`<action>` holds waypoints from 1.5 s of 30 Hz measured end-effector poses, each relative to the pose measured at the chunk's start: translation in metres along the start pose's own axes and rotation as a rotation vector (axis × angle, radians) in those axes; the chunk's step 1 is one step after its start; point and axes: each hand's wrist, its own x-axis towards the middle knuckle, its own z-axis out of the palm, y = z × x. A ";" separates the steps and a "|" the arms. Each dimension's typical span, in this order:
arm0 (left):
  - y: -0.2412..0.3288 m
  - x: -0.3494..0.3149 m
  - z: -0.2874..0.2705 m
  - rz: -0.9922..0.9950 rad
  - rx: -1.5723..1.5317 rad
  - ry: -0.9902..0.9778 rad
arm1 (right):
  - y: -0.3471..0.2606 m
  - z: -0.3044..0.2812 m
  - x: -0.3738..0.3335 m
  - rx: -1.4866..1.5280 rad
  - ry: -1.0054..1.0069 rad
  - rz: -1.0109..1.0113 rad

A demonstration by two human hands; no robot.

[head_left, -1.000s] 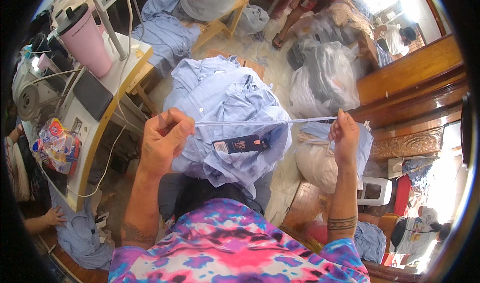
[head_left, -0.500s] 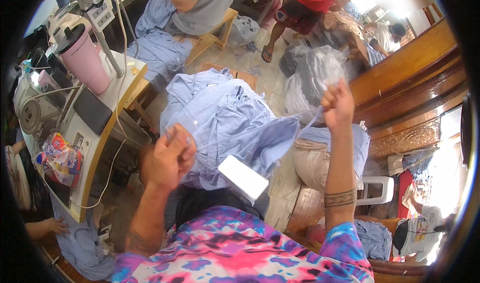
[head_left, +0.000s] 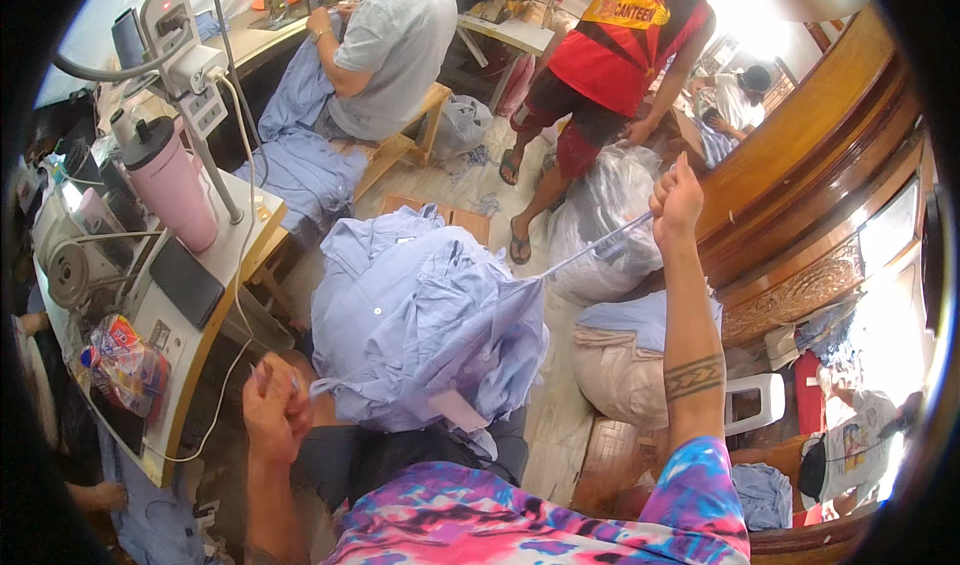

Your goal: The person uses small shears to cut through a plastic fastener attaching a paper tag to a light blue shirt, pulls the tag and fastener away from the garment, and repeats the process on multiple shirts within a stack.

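Note:
A large bundle of light blue shirts [head_left: 400, 315] lies before me, up against my lap. A pale rectangular card [head_left: 456, 410] sits on its near side, partly under thin cloth. Raised at the right, my right hand [head_left: 677, 200] is closed in a fist around a twisted light blue cloth strip [head_left: 598, 243] that runs taut to the bundle. My left hand [head_left: 275, 410] is closed low at the bundle's left, slightly blurred. A short light blue end shows beside its fingers and leads toward the shirts.
At left, a worktable carries a pink tumbler [head_left: 178, 190], a dark phone [head_left: 187, 282] and a plastic-wrapped package [head_left: 125, 365]; a white cable [head_left: 240, 265] hangs off its edge. Folded cloth stacks [head_left: 625, 365] stand right, beyond a plastic bag [head_left: 605, 235]. One person sits sewing; another stands ahead.
My hands have moved farther apart, the left down and leftward. The strip in my right hand now looks tighter and twisted. The card is now partly covered. The standing person has shifted.

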 end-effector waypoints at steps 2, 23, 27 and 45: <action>-0.001 -0.002 0.002 -0.034 -0.049 0.141 | -0.003 0.002 0.010 0.019 0.067 0.029; -0.027 0.022 0.007 0.435 1.030 0.241 | 0.094 0.077 -0.147 -1.074 -1.178 -0.514; -0.029 0.045 0.081 0.271 1.080 0.124 | 0.097 0.081 -0.168 -1.065 -1.337 -0.581; -0.037 0.085 0.077 -0.065 -0.147 -0.262 | 0.066 0.118 -0.140 -0.125 -0.985 0.445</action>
